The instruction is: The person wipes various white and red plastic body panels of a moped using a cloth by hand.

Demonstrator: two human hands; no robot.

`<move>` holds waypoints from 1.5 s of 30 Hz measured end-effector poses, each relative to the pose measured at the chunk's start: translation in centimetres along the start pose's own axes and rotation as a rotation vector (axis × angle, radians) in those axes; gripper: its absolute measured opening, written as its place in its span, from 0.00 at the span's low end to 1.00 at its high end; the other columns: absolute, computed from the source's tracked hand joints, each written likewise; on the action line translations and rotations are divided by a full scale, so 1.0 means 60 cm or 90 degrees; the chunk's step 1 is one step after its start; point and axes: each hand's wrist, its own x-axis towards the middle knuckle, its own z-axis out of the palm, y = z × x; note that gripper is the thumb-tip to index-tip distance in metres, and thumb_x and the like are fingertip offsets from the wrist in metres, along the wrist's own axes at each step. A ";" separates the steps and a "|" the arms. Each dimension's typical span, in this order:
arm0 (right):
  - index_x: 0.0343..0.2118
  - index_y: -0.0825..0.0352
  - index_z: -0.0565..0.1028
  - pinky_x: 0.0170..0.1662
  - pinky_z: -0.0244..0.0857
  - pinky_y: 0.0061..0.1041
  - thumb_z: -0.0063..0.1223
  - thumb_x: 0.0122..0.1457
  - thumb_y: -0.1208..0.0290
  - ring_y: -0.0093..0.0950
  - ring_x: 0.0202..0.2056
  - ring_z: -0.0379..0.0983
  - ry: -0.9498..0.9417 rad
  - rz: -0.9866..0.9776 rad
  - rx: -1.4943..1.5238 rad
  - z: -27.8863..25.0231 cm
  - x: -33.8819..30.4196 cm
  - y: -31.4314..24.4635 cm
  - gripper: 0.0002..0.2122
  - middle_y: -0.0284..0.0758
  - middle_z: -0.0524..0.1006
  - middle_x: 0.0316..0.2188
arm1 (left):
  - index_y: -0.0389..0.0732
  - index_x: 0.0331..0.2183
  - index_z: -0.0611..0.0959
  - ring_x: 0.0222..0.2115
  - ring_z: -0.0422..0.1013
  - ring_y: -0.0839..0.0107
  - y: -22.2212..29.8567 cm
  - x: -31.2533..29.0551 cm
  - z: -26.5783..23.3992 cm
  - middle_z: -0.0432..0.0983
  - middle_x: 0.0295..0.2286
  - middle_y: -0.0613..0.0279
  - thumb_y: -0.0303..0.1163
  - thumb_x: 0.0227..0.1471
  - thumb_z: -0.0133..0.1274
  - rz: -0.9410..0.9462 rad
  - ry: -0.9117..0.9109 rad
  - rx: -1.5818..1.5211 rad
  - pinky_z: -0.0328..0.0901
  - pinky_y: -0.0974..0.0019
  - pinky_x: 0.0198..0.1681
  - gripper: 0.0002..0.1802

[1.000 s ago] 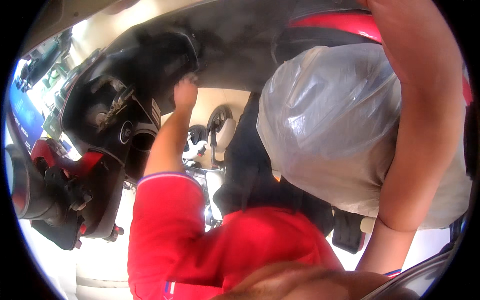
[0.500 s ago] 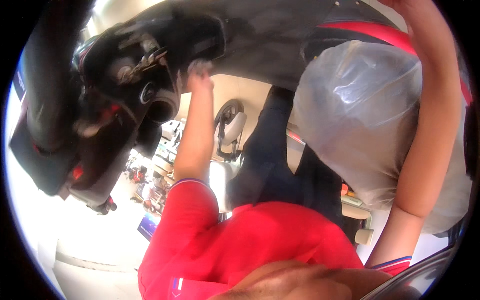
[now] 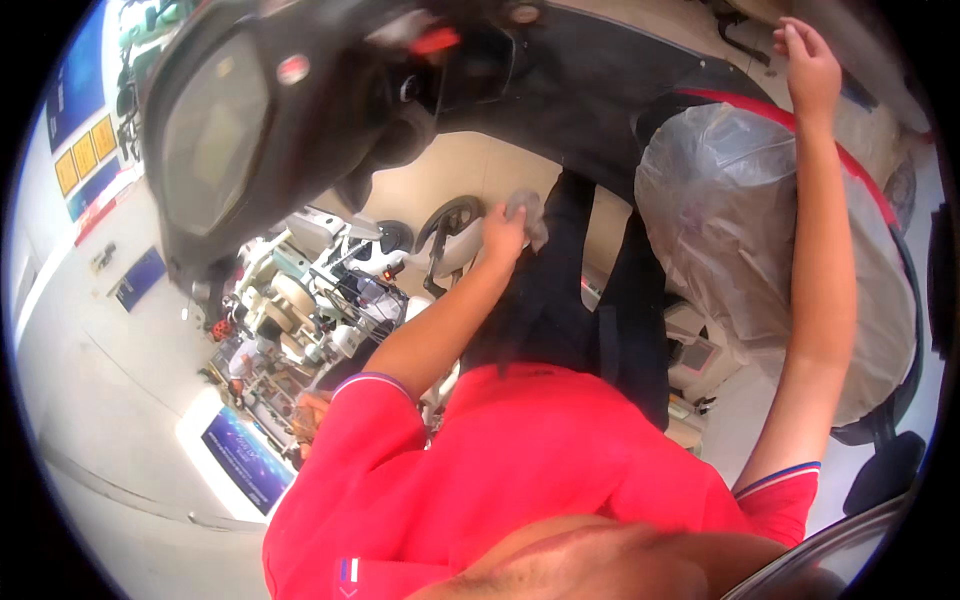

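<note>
My left hand (image 3: 503, 232) is closed around a crumpled grey cloth (image 3: 533, 215), held in front of my dark trousers (image 3: 545, 310) and apart from the scooter. A black scooter (image 3: 590, 95) stands before me, with its dark front panel and display (image 3: 215, 130) at upper left. Its seat (image 3: 730, 190) is wrapped in clear plastic at the right. My right arm reaches across beside this wrapped seat. Beyond the seat, my right hand (image 3: 812, 78) hangs in the air with loosely bent fingers, and nothing shows in it.
Several parked scooters or bikes (image 3: 330, 260) crowd the area at left behind the black scooter. A wheel with a pale fender (image 3: 455, 225) stands near my left hand. Blue wall boards (image 3: 240, 455) and yellow plaques (image 3: 85, 160) hang at the far left.
My left hand has come away from the scooter's front, moving right and nearer with the cloth. My right hand has come into fuller view. The view has shifted, so the scooter appears farther right.
</note>
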 end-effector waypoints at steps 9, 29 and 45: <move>0.37 0.72 0.77 0.34 0.68 0.19 0.50 0.60 0.73 0.22 0.28 0.74 -0.036 0.103 0.263 0.009 -0.106 -0.189 0.08 0.36 0.79 0.29 | 0.27 0.40 0.76 0.30 0.75 0.69 0.012 -0.062 -0.040 0.77 0.34 0.53 0.33 0.51 0.58 0.219 -0.013 0.115 0.71 0.68 0.30 0.19; 0.47 0.70 0.72 0.41 0.69 0.23 0.53 0.60 0.74 0.25 0.40 0.74 -0.464 0.264 0.294 -0.016 -0.502 -0.330 0.13 0.34 0.77 0.40 | 0.33 0.48 0.76 0.47 0.70 0.52 0.286 -0.386 -0.139 0.73 0.46 0.46 0.36 0.47 0.57 0.729 -0.247 0.085 0.65 0.58 0.50 0.26; 0.46 0.72 0.70 0.41 0.67 0.23 0.36 0.68 0.66 0.29 0.41 0.72 -0.188 0.107 0.387 0.146 -0.464 -0.535 0.15 0.38 0.74 0.42 | 0.32 0.33 0.79 0.26 0.74 0.63 0.364 -0.329 -0.572 0.78 0.28 0.51 0.16 0.45 0.48 1.035 0.051 -0.240 0.69 0.66 0.29 0.10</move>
